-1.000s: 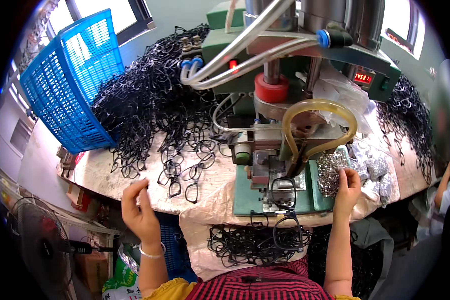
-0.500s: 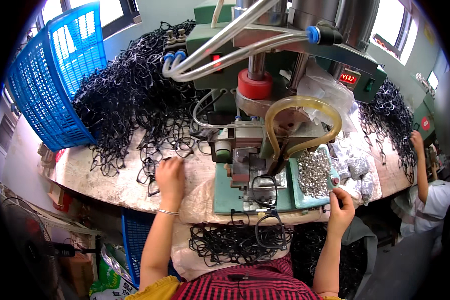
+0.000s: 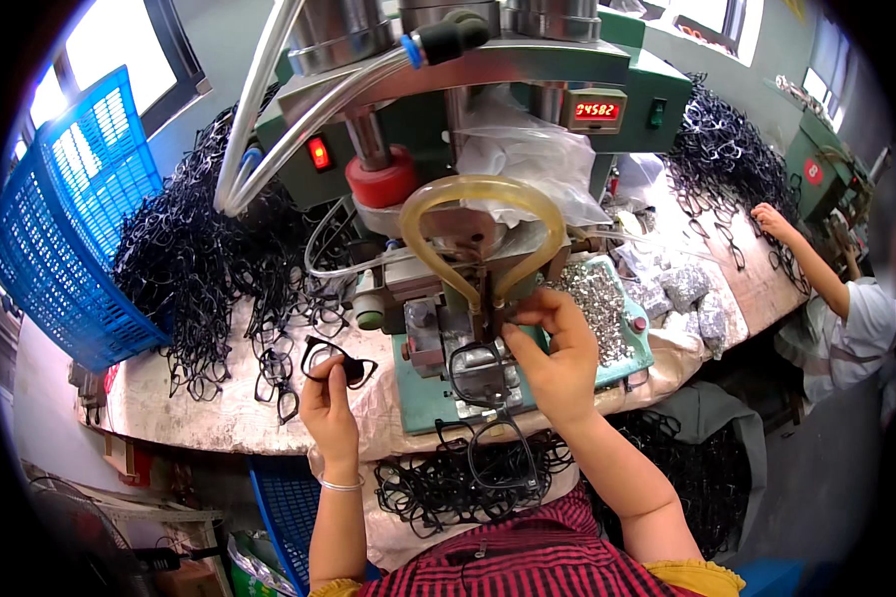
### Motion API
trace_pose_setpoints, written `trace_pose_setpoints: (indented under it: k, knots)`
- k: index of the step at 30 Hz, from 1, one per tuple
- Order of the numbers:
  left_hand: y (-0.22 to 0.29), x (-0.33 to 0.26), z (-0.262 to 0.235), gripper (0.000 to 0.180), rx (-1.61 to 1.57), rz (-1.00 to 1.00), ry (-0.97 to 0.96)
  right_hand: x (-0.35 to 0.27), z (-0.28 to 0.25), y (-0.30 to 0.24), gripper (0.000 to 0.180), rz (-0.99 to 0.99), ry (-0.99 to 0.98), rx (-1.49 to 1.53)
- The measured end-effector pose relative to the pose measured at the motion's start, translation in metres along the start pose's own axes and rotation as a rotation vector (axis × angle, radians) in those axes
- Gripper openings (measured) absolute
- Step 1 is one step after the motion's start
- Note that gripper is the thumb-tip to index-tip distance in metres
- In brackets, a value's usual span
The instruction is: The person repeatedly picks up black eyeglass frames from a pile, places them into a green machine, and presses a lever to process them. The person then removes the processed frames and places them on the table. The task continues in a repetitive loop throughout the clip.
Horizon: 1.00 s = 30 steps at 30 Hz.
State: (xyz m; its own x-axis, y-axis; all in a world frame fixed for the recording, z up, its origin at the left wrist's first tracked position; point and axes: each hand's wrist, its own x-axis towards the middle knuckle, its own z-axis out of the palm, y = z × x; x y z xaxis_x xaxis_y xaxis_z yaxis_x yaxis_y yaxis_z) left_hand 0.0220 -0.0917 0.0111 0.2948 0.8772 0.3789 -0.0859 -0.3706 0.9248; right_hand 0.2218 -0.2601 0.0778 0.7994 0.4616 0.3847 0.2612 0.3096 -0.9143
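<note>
My left hand (image 3: pixel 331 423) pinches a black eyeglass frame (image 3: pixel 353 374) by its bridge, left of the machine and above the table. My right hand (image 3: pixel 560 363) is at the press (image 3: pixel 448 279), its thumb and forefinger closed just under the ends of the yellowish tube loop (image 3: pixel 483 184). Anything between those fingertips is too small to make out. Another eyeglass frame (image 3: pixel 476 403) sits on the metal fixture, left of my right hand. Below it a further frame (image 3: pixel 503 486) hangs over the front edge. Beside the right hand lies a green tray (image 3: pixel 622 366) of small metal parts (image 3: pixel 597 308).
Heaps of black frames (image 3: pixel 219 239) cover the table's left and far right (image 3: pixel 727 139). A blue basket (image 3: pixel 70 224) leans at the left. More frames (image 3: pixel 428 488) lie at my lap. Plastic bags (image 3: pixel 685 289) sit beyond the tray. At the right, a co-worker's arm (image 3: pixel 806 261) reaches out.
My left hand has taken up an eyeglass frame from the table. My right hand has gone from the tray's edge leftward to the press. The view has turned to the right.
</note>
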Motion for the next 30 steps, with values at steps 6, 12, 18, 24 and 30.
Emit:
trace_pose_setpoints:
  k: [6, 12, 18, 24, 30]
  knots:
    - [0.138, 0.027, 0.032, 0.012, -0.214, 0.658, -0.304, 0.004, 0.002, -0.014, 0.042, 0.096, -0.104, 0.109]
    - [0.148, 0.031, 0.049, 0.007, -0.183, 0.677, -0.295, -0.006, 0.008, -0.043, 0.053, 0.213, -0.133, 0.26]
    - [0.114, -0.001, 0.066, 0.026, 0.171, 0.942, -0.68, 0.018, -0.061, 0.006, 0.028, -0.215, -0.18, -0.772]
    - [0.102, 0.0, 0.065, 0.026, 0.134, 0.949, -0.7, 0.009, -0.111, 0.063, 0.019, -0.232, -0.028, -1.032]
    - [0.099, -0.012, 0.067, 0.031, 0.139, 0.907, -0.65, 0.027, -0.08, 0.051, 0.014, -0.428, -0.298, -1.137]
